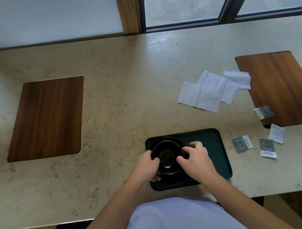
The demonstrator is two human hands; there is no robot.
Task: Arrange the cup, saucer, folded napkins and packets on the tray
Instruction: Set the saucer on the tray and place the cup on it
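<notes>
On the tray's (213,144) left end, left hand (146,166) and right hand (196,158) grip the cup (166,156); right half bare.

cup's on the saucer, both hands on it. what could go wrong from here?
1. Both the left hand and right hand grip the cup on the saucer; a nudge may slide it off centre.
2. The cup and saucer fill the left half of the tray, so only the right half is left for the napkins and packets.
3. One packet lies farther off on the wooden inset and may be missed.
</notes>
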